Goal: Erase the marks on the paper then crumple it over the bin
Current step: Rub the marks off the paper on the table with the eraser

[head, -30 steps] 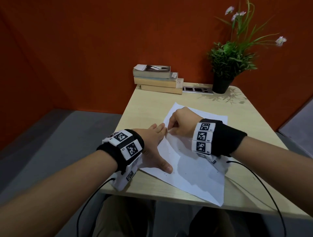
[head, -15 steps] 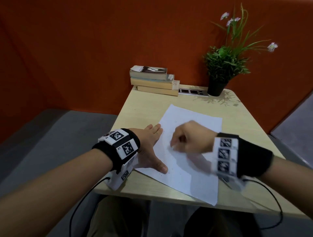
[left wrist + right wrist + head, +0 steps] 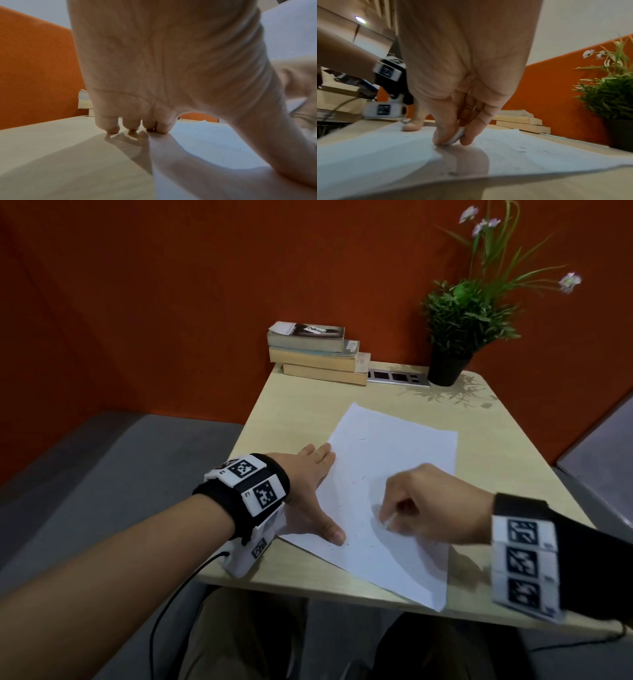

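A white sheet of paper [image 3: 394, 460] lies flat on the light wooden table [image 3: 294, 412], with small dark specks scattered on it. My left hand [image 3: 317, 491] lies flat with straight fingers, pressing the paper's left edge; its thumb [image 3: 334, 532] rests on the sheet. In the left wrist view the fingertips [image 3: 161, 128] touch the paper [image 3: 214, 146] and table. My right hand [image 3: 428, 508] pinches a small white eraser [image 3: 456, 136] between thumb and fingers and presses it on the paper [image 3: 539, 152] near the sheet's middle. No bin is in view.
A stack of books [image 3: 317, 352] sits at the table's far edge, with a silver socket strip [image 3: 399, 378] beside it. A potted plant [image 3: 459, 337] stands at the far right corner. An orange wall backs the table. Grey floor lies to the left.
My right hand has slid with the eraser from the paper's upper left toward me and to the right. The paper now lies flatter. The left hand stays pressed on the left edge.
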{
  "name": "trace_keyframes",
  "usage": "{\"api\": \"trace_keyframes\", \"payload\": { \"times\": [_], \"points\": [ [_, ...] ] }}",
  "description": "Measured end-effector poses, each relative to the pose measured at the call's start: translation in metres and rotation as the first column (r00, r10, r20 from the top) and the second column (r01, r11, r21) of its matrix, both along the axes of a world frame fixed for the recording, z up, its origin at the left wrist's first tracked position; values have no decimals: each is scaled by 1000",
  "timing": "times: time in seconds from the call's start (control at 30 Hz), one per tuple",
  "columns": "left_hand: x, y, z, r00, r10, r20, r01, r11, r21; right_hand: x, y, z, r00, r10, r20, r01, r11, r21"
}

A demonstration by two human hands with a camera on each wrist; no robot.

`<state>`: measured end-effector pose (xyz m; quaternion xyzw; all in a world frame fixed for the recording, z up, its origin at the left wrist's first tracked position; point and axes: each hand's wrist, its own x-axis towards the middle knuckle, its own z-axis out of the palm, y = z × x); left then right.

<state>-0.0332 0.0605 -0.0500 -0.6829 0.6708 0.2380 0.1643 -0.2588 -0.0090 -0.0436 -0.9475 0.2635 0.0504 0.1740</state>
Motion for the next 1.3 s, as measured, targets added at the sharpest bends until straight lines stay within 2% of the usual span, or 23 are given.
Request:
{"api": "trace_keyframes", "payload": {
  "times": [0.1, 0.2, 0.37, 0.53, 0.7, 0.77, 0.87, 1.03, 1.1, 1.23, 1.3],
  "points": [
    [0, 0, 1, 1000, -1, 2, 1, 1000, 2, -14, 7, 4, 997, 52, -59, -49, 997, 60],
    [0, -1, 3, 1000, 1, -3, -1, 1000, -2, 0, -5, 11, 994, 73, -83, -70, 996, 47],
    [0, 1, 4, 1000, 4, -14, -5, 1000, -11, 61, -53, 3, 979, -145, 146, 155, 986, -59],
    [0, 1, 4, 1000, 7, -6, -7, 1000, -17, 95, -66, -2, 966, -208, 153, 222, 971, -83],
    [0, 1, -1, 1000, 7, -4, -7, 1000, -8, 60, -22, 1, 994, -74, 79, 78, 996, -45],
    [1, 0, -1, 1000, 6, -6, -6, 1000, -4, 52, -16, 2, 996, -61, 62, 63, 998, -22],
    [2, -2, -1, 1000, 2, -10, -2, 1000, 5, 58, -31, 4, 988, -121, 96, 125, 991, -43],
    [0, 0, -1, 1000, 0, 6, 1, 1000, -9, 72, -71, 7, 939, -318, 130, 331, 939, -91],
    [-1, 1, -1, 1000, 3, 9, -3, 1000, -14, 76, -67, 6, 944, -302, 133, 316, 944, -99],
    [-1, 1, 0, 1000, 12, 0, -12, 1000, -11, 76, -31, 4, 987, -136, 81, 140, 989, -48],
    [-1, 1, 0, 1000, 11, -2, -11, 1000, -6, 74, -41, 4, 985, -157, 69, 162, 984, -74]
  ]
}}
